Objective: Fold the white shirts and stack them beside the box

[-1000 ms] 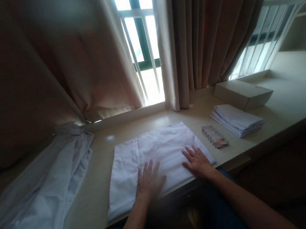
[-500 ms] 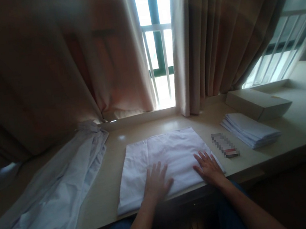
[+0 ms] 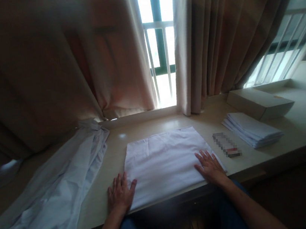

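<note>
A folded white cloth lies flat on the pale table in front of me, its near edge along the table's front edge. At the cloth's left edge rests my left hand, open, fingers apart, partly over the cloth and partly over the table. My right hand lies open on the cloth's right side, fingers spread and palm down. Neither hand grips anything. Light creases run across the cloth.
To the left, a long heap of loose white fabric hangs over the table's front edge. On the right are a pixelated flat item, a stack of folded white cloths and a pale box. Curtains hang behind.
My left hand has slid left from the middle of the cloth to its left edge. The right hand has stayed in nearly the same place on the cloth.
</note>
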{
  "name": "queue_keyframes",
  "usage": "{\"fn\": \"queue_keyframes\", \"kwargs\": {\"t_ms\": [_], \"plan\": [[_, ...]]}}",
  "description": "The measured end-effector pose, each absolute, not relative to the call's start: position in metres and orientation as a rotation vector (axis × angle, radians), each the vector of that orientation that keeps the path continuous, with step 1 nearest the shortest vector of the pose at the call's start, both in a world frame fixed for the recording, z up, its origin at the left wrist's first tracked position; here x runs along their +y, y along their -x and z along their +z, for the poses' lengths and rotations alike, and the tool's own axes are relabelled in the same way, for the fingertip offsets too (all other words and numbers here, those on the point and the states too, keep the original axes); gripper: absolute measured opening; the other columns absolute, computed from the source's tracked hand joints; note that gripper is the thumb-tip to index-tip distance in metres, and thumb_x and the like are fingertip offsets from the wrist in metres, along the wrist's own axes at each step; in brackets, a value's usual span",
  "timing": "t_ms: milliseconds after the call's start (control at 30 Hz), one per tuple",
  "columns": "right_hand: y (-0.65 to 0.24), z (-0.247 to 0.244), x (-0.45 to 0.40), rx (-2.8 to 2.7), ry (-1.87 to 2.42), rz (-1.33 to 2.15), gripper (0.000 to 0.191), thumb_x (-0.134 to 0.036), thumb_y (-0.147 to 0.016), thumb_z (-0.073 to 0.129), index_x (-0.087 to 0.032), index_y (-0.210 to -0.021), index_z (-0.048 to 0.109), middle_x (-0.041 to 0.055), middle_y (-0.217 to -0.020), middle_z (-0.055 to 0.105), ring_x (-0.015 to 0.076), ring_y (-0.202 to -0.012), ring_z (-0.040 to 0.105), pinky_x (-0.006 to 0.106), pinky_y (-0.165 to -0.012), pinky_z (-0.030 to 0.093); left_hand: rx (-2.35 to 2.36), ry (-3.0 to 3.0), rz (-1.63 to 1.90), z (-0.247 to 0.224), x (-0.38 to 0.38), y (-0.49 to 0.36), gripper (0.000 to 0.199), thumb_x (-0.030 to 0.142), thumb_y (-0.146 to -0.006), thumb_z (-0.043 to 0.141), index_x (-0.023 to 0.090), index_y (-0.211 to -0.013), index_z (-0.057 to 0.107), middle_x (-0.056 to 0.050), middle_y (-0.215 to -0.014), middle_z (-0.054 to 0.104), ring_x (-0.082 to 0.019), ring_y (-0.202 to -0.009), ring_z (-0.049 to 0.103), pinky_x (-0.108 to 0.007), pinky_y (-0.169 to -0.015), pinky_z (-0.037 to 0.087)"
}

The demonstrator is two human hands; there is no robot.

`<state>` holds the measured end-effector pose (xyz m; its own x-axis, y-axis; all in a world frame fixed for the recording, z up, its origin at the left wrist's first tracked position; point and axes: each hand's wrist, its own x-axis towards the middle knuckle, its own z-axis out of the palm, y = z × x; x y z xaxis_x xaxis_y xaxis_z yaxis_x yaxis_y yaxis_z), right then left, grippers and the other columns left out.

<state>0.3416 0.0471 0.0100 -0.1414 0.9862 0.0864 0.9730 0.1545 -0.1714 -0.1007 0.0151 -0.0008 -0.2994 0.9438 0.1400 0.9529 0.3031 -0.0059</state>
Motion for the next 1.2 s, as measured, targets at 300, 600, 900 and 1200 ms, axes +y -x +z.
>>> {"fn": "queue_keyframes", "kwargs": {"t_ms": [300,600,900,1200], "plan": [[-0.341,0.008,0.049,-2.270,1.943,0.075,0.065,-0.062,-0.093,0.026,-0.029,-0.149,0.024,0.0041,-0.156,0.021,0.0249,-0.144,0.009,0.052,-0.114,0.005,-2.418,1.796,-0.132,0.000,0.014,0.095,0.076,0.061,-0.089,0.021,0.014,-0.148,0.026,-0.013,-0.156,0.021,-0.030,-0.143,0.017,-0.052,-0.112,0.013],[-0.339,0.006,0.048,-2.254,1.924,0.070,0.065,-0.062,-0.093,0.027,-0.029,-0.149,0.026,0.0041,-0.156,0.023,0.0253,-0.144,0.011,0.051,-0.114,0.004,-2.421,1.779,-0.138,-0.003,0.014,0.095,0.075,0.060,-0.089,0.022,0.014,-0.149,0.025,-0.014,-0.156,0.022,-0.030,-0.143,0.016,-0.051,-0.113,0.013],[-0.330,0.017,0.056,-2.307,1.892,0.111,0.068,-0.063,-0.093,0.025,-0.024,-0.148,0.029,0.0075,-0.156,0.022,0.0294,-0.144,0.008,0.056,-0.113,0.002,-2.284,1.871,-0.148,0.020,0.027,0.079,0.069,0.053,-0.090,0.030,0.015,-0.148,0.026,-0.012,-0.157,0.018,-0.031,-0.144,0.010,-0.057,-0.113,0.006],[-0.203,0.047,0.126,-2.468,1.415,0.275,0.067,-0.059,-0.096,0.013,-0.020,-0.150,0.024,0.0073,-0.155,0.023,0.0245,-0.144,0.013,0.048,-0.115,0.010,-1.766,2.506,-0.222,0.042,0.108,-0.042,0.053,0.035,-0.094,0.028,0.026,-0.146,0.032,-0.003,-0.155,0.026,-0.024,-0.144,0.016,-0.049,-0.116,0.010]]}}
